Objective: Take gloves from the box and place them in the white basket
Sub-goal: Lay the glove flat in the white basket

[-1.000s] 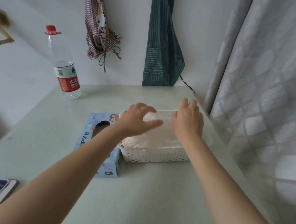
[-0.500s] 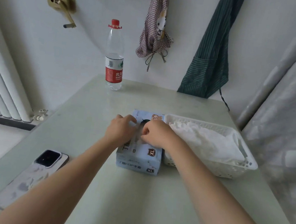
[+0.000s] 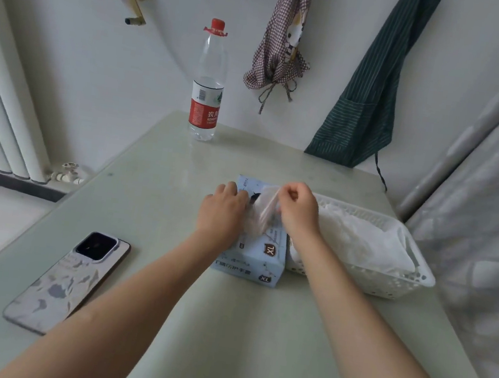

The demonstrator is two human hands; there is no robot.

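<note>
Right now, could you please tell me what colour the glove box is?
Light blue, with dark print and XL marks; the glove box shows best in the head view.

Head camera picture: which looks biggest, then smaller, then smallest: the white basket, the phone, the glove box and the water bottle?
1. white basket
2. phone, though it lies nearer the camera
3. water bottle and glove box: too alike, hands hide part of the box

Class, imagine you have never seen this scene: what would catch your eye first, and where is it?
Mid-table, the right hand pinches a thin clear glove rising from the blue box, which the left hand steadies. Right of the box sits the white basket, heaped with gloves. A red-capped bottle stands at the far edge.
</note>
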